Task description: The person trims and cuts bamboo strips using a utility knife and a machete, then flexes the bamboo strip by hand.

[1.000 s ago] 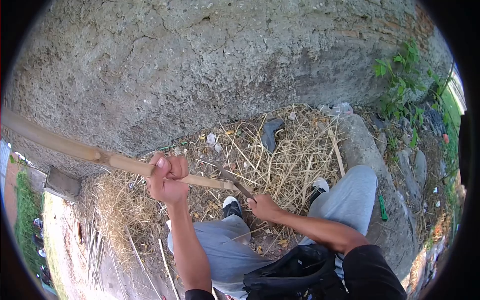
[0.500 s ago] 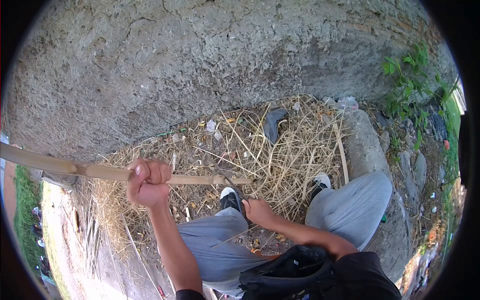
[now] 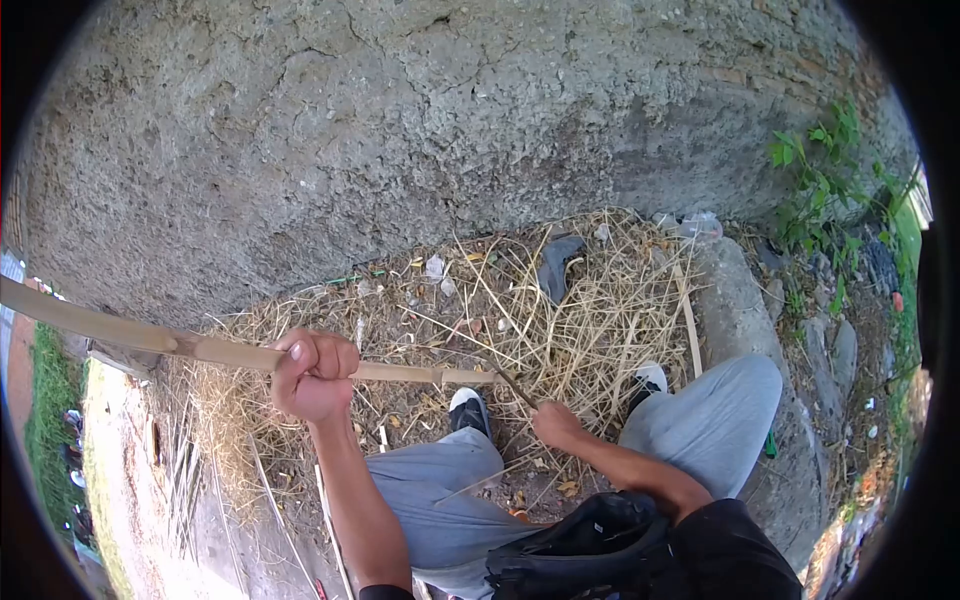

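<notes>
Left of centre, above the ground litter, the left hand (image 3: pixel 316 375) is clamped around a bamboo strip (image 3: pixel 230 352). The strip extends from the left edge of the view, through the fist, to a free end between the two feet and the wall. Right of that end, the right hand (image 3: pixel 557 424) is closed around the near end of a narrow dark blade (image 3: pixel 518 390); its handle is hidden in the fist. The blade points far and left, at the strip's right end; contact between them appears likely but cannot be confirmed at this size. Beneath, straw-like shavings (image 3: pixel 640 310) cover the ground up to the rough wall (image 3: pixel 450 130) on the far side. A dark grey scrap (image 3: pixel 556 268) lies on the shavings. A stone ledge (image 3: pixel 735 290) borders them on the right.
</notes>
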`<move>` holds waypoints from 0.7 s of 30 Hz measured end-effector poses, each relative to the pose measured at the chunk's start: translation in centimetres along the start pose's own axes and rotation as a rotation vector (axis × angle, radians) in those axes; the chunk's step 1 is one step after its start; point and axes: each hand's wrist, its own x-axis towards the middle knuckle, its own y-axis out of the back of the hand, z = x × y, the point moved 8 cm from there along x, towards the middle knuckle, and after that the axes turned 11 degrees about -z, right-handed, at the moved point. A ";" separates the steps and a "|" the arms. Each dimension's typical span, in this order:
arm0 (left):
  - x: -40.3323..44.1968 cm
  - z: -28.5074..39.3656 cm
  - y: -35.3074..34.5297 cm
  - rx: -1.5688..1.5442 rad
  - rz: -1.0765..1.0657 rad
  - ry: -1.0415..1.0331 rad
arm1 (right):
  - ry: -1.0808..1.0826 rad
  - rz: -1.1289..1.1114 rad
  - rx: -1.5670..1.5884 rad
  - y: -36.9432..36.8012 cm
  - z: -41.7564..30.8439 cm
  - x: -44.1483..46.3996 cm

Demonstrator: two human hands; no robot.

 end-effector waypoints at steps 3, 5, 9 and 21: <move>0.5 -0.6 0.3 -0.015 0.019 0.015 | 0.227 0.238 -0.033 2.2 -7.4 -3.1; 0.2 -0.4 0.6 0.008 0.047 0.017 | 0.254 0.189 -0.118 -2.6 -2.0 0.3; 0.2 -0.2 0.1 -0.042 0.031 0.007 | -0.077 -0.046 -0.066 -0.5 3.9 0.4; 0.4 -0.7 0.3 0.108 0.325 -0.223 | -0.129 -0.109 -0.030 -0.4 3.5 0.8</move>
